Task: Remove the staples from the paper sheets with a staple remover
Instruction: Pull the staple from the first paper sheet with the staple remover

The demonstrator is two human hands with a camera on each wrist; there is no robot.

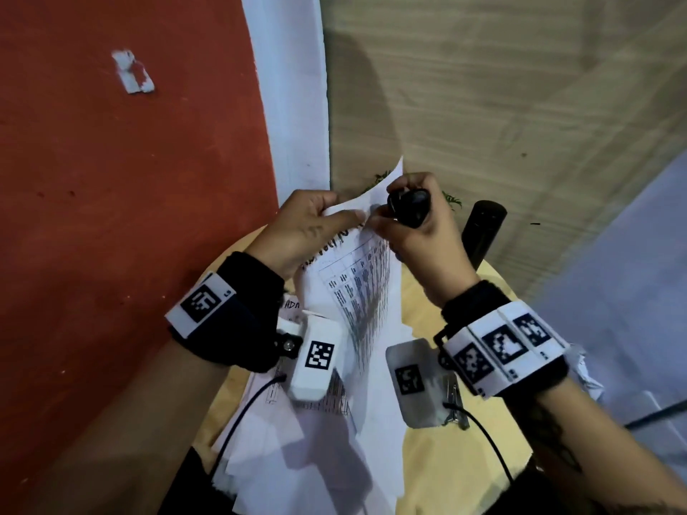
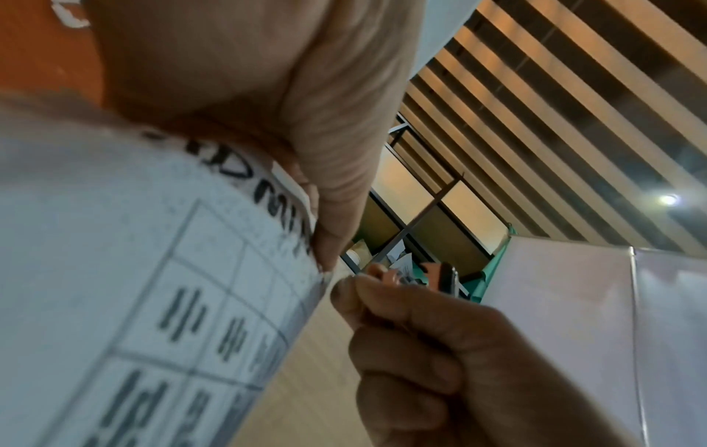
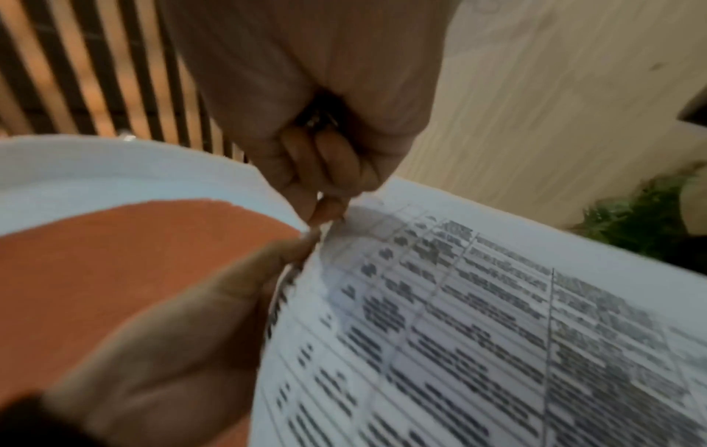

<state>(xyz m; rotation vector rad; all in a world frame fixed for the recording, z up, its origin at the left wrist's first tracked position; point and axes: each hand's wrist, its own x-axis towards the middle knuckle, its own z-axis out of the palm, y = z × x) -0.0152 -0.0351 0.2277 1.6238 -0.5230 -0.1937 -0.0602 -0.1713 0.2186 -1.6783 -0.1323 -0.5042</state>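
Observation:
Printed paper sheets (image 1: 357, 291) are held up over the table, their top corner curling back. My left hand (image 1: 345, 209) pinches that corner between thumb and fingers; the left wrist view shows the thumb (image 2: 329, 193) pressed on the paper sheets (image 2: 115, 272). My right hand (image 1: 386, 207) grips a black staple remover (image 1: 412, 210) and meets the same corner. In the right wrist view my right hand's fingertips (image 3: 329, 208) touch the paper sheets (image 3: 497, 332) beside the left thumb (image 3: 268, 266). The staple itself is hidden. A bit of the staple remover (image 2: 444, 278) shows above the right fist.
More loose sheets (image 1: 316, 451) lie on the round wooden table (image 1: 438, 470) under my wrists. A metal stapler (image 1: 455, 403) lies by the right wrist. A black cylinder (image 1: 483, 232) stands at the table's far edge. Crumpled paper (image 1: 585, 369) sits at the right.

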